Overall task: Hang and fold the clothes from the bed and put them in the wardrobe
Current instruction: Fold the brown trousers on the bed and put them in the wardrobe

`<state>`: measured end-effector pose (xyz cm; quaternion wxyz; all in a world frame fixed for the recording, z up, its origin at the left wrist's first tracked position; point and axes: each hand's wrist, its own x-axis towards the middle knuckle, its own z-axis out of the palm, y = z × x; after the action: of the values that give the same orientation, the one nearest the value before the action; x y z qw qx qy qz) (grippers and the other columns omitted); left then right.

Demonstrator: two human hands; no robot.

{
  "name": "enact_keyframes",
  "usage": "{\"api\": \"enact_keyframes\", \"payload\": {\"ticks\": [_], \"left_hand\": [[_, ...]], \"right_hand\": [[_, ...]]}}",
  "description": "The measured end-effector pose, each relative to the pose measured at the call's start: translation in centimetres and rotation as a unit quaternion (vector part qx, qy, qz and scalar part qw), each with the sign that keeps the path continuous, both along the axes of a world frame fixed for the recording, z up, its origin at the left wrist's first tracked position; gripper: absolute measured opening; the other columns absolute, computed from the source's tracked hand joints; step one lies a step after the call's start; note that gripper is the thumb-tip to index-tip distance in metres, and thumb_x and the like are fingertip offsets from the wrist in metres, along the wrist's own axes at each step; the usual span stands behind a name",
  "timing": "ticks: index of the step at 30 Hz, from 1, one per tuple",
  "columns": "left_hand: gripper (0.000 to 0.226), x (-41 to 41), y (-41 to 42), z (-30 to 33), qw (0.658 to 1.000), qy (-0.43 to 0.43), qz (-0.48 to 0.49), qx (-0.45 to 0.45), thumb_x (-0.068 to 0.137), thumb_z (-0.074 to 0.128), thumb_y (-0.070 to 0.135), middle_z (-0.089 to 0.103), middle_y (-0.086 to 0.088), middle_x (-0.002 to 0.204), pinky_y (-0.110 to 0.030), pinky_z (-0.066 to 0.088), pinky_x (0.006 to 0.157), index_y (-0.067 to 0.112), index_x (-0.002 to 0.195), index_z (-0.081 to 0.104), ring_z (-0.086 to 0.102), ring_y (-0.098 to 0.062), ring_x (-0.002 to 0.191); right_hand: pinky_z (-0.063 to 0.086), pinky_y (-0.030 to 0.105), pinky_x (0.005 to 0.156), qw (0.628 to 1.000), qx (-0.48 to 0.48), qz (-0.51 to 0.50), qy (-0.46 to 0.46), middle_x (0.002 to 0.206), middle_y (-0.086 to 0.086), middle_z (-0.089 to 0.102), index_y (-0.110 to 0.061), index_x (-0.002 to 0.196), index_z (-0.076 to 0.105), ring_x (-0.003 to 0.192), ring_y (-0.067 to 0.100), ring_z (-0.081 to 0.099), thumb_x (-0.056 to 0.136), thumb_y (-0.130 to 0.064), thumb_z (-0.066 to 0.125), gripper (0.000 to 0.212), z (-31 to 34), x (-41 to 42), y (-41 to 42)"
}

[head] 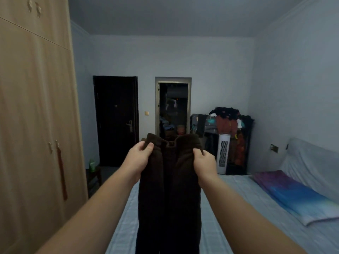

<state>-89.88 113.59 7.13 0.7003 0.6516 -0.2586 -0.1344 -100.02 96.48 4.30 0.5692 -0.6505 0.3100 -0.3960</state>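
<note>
Both bare forearms reach out from the bottom of the frame, and between them hangs a dark brown, thick knitted garment [169,189], held up in the air over the pale blue checked bed [229,208]. The left hand [139,156] pinches the fabric near its top left edge with curled fingers, and the right hand [203,162] grips the top right edge the same way, so both are closed on the knit, not far apart, with the cloth bunched between them. The rest of it drops straight down in two long folds, and its bottom runs out of the frame, so it's hard to say if it touches the bed. It could be a sweater or a cardigan; can't really tell. Looks like the person is at the shake-out stage, holding it by the top to get it straight before deciding to fold or hang it. Next move probably calls for spreading the hands wider to flatten it, then either laying it on the bed to fold or turning left to the tall light wooden wardrobe [36,107], whose doors are closed, so a hand would need to free up to open one. A folded purple and blue blanket [293,193] lies on the right side of the bed. As for brands or writing, nothing readable anywhere; the room is dim and no tag on the knit shows.
</note>
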Motion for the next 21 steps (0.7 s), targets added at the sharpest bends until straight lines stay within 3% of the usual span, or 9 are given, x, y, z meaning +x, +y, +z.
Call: {"api": "enact_keyframes", "payload": {"ticks": [3,8,10,12,16,19,21], "left_hand": [[0.019,2.4,1.5,0.2,0.996,-0.010,0.088,0.012,0.106,0.045,0.030,0.065,-0.004,0.097,-0.028,0.045,0.061,0.020,0.102,0.061,0.062,-0.018,0.084],[0.020,6.6,2.8,-0.2,0.987,-0.054,0.125,0.081,0.103,0.052,0.028,0.066,-0.001,0.093,-0.030,0.046,0.068,0.027,0.085,0.062,0.062,-0.017,0.084],[0.015,8.4,2.7,-0.8,0.988,-0.004,0.120,0.095,0.100,0.057,0.027,0.069,-0.008,0.101,-0.034,0.051,0.077,0.019,0.094,0.067,0.065,-0.022,0.089],[0.024,9.6,2.4,-1.7,0.986,0.073,0.107,0.106,0.098,0.060,0.026,0.069,-0.017,0.112,-0.039,0.054,0.082,0.006,0.111,0.066,0.067,-0.031,0.097],[0.030,8.8,0.4,-2.9,0.981,0.129,0.100,0.109,0.098,0.061,0.020,0.069,-0.020,0.101,-0.034,0.053,0.067,-0.005,0.116,0.061,0.068,-0.033,0.088],[0.025,7.8,-1.3,-3.2,0.984,0.113,0.082,0.113,0.098,0.059,0.015,0.069,-0.019,0.092,-0.032,0.053,0.062,-0.008,0.109,0.062,0.068,-0.029,0.079],[0.020,7.0,-2.1,-3.2,0.987,0.097,0.052,0.119,0.099,0.055,0.011,0.069,-0.020,0.097,-0.033,0.055,0.065,-0.005,0.108,0.063,0.068,-0.029,0.081]], "right_hand": [[0.053,0.048,0.092,0.997,0.028,-0.064,0.034,0.097,0.018,0.069,-0.008,0.085,0.065,0.095,0.037,0.063,0.094,-0.029,0.051,0.027,-0.2,-1.1,-3.9],[0.051,0.046,0.090,0.994,-0.003,-0.058,0.088,0.098,0.019,0.069,-0.008,0.083,0.065,0.093,0.037,0.063,0.092,-0.019,0.055,0.018,-0.9,-1.6,-7.2],[0.052,0.047,0.091,0.992,-0.015,-0.061,0.113,0.096,0.017,0.067,-0.002,0.092,0.067,0.092,0.035,0.061,0.091,-0.016,0.057,0.018,-0.6,-1.3,-7.7],[0.050,0.042,0.087,0.988,-0.010,-0.064,0.139,0.092,0.014,0.062,0.000,0.101,0.065,0.089,0.033,0.057,0.093,-0.019,0.056,0.022,-0.4,-1.2,-8.0],[0.052,0.040,0.091,0.987,0.058,-0.036,0.143,0.119,0.020,0.063,0.006,0.128,0.057,0.105,0.038,0.061,0.092,-0.025,0.056,0.047,-1.2,-0.1,-8.5],[0.054,0.038,0.085,0.985,0.103,0.025,0.135,0.110,0.020,0.068,0.003,0.116,0.063,0.099,0.036,0.064,0.093,-0.023,0.053,0.037,-1.3,0.6,-7.9],[0.054,0.043,0.093,0.984,0.111,0.059,0.129,0.106,0.021,0.070,0.001,0.107,0.067,0.097,0.037,0.067,0.092,-0.021,0.052,0.030,-1.3,0.6,-7.3]]}}
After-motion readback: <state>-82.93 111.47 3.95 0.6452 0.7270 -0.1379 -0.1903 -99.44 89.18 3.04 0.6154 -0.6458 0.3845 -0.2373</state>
